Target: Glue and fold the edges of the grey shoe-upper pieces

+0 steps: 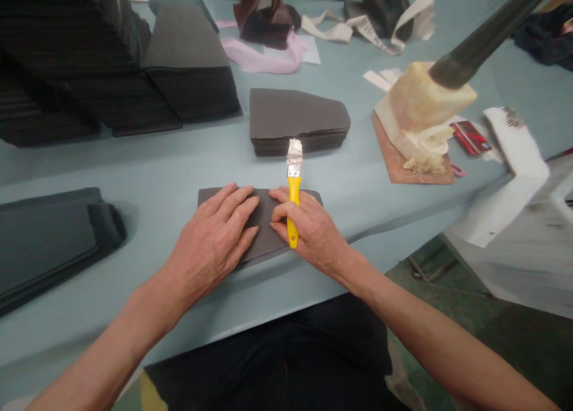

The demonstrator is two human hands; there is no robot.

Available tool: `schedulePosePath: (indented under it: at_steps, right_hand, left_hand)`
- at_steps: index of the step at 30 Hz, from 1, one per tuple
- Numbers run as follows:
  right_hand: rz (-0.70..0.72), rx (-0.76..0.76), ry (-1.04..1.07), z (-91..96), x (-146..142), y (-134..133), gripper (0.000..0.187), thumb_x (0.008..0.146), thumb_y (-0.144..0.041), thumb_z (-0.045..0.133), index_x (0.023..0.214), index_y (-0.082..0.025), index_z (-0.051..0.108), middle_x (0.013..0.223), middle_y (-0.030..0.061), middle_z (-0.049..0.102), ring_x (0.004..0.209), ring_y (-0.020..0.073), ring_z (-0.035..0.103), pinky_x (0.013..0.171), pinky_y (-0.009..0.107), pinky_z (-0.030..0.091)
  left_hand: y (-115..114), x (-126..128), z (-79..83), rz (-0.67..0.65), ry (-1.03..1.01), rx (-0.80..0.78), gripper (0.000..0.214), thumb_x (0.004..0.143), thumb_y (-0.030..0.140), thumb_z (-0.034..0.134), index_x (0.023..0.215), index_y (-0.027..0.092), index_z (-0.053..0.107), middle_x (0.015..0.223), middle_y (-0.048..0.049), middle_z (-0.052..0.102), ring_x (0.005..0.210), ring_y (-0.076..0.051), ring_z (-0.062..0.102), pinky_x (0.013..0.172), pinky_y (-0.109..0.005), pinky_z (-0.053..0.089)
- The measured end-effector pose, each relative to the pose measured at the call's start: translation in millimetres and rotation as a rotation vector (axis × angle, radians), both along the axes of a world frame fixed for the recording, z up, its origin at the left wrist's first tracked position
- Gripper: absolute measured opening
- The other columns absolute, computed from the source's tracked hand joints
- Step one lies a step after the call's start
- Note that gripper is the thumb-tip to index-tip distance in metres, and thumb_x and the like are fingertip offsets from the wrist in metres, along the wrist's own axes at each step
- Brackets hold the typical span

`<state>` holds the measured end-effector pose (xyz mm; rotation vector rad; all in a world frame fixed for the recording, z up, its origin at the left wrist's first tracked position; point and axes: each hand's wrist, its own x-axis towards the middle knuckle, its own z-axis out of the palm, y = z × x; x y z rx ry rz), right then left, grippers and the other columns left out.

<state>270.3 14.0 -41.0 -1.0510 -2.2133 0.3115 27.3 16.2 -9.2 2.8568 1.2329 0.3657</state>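
A dark grey flat piece lies on the table near its front edge, partly covered by both hands. Flat on its left part rests my left hand, fingers stretched out and holding nothing. My right hand is over the right part, thumb and fingers closed round the yellow handle of a paintbrush. The brush points away from me, its bristles coated in something whitish. Just beyond the bristle tip sits a stack of similar grey pieces.
Tall dark stacks stand at the back left, and another dark stack lies at the left. Toward the right, a glue-crusted container with a dark tube above it stands on a brown board. A red packet is beside it.
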Motion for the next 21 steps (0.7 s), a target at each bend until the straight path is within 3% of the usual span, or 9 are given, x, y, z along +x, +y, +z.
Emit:
schedulePosePath:
  at_steps: [6, 12, 15, 19, 21]
  right_hand:
    - [-0.003, 0.020, 0.033, 3.2, -0.8, -0.2, 0.007, 0.108, -0.020, 0.060, 0.105, -0.021, 0.066, 0.140, 0.0175, 0.077, 0.135, 0.0316, 0.073, 0.112, 0.052, 0.060]
    - [-0.020, -0.077, 0.033, 4.6, -0.2, -2.4, 0.006, 0.107, -0.020, 0.061, 0.105, -0.023, 0.066, 0.145, 0.0146, 0.075, 0.140, 0.0294, 0.070, 0.117, 0.053, 0.057]
    - [-0.017, -0.095, 0.046, 2.3, -0.7, -1.5, 0.006, 0.106, -0.020, 0.062, 0.105, -0.023, 0.067, 0.145, 0.0159, 0.075, 0.139, 0.0300, 0.070, 0.116, 0.055, 0.058]
    - [-0.020, -0.006, 0.060, -0.4, -2.1, 0.0, 0.004, 0.104, -0.017, 0.065, 0.103, -0.021, 0.066, 0.139, 0.0175, 0.078, 0.133, 0.0314, 0.074, 0.109, 0.053, 0.062]
    - [-0.023, 0.041, 0.057, -2.9, -3.0, -1.2, 0.007, 0.103, -0.015, 0.064, 0.101, -0.022, 0.065, 0.136, 0.0168, 0.079, 0.129, 0.0308, 0.076, 0.105, 0.051, 0.065]
  left_hand:
    - [-1.7, -5.2, -9.9, 0.007, 0.025, -0.023, 0.057, 0.114, 0.040, 0.038, 0.162, 0.010, 0.043, 0.173, -0.0202, 0.047, 0.163, -0.041, 0.042, 0.131, -0.061, 0.044]
    - [-4.1, -7.2, -14.9, 0.028, -0.029, -0.052, 0.057, 0.114, 0.041, 0.040, 0.164, 0.014, 0.042, 0.174, -0.0183, 0.045, 0.165, -0.037, 0.038, 0.134, -0.060, 0.041]
    - [-2.9, -8.2, -18.8, 0.046, -0.080, -0.146, 0.057, 0.114, 0.043, 0.041, 0.165, 0.017, 0.043, 0.176, -0.0170, 0.043, 0.168, -0.038, 0.034, 0.135, -0.063, 0.037]
    - [-2.9, -6.7, -19.9, 0.091, -0.097, -0.266, 0.059, 0.114, 0.045, 0.040, 0.166, 0.018, 0.044, 0.179, -0.0184, 0.037, 0.170, -0.040, 0.028, 0.136, -0.070, 0.033]
    - [-6.1, -3.8, -15.6, 0.101, -0.047, -0.253, 0.061, 0.113, 0.045, 0.044, 0.168, 0.018, 0.042, 0.178, -0.0181, 0.039, 0.169, -0.038, 0.032, 0.136, -0.066, 0.037]
